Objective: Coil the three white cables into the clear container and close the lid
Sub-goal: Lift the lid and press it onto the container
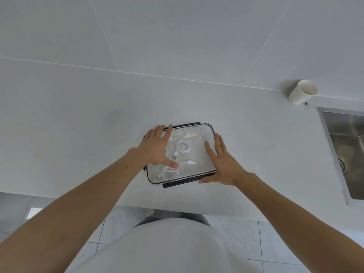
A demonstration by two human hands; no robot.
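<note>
White tabletop (78,125) carries the clear container (149,180), lid (195,133) laid on. Left grip (155,146) and right grip (222,160) press it, spread flat. White cables (183,146) coil inside; uneven pressure could seat the lid crooked.

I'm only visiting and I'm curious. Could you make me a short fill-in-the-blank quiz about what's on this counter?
1. The left hand and right hand rest with straight fingers on the container's clear ____.
2. The coiled cables inside are ____ in colour.
3. The paper cup sits to the ____ of the container.
4. At the right end of the counter is a metal ____.

Missing words: lid; white; right; sink.
</note>
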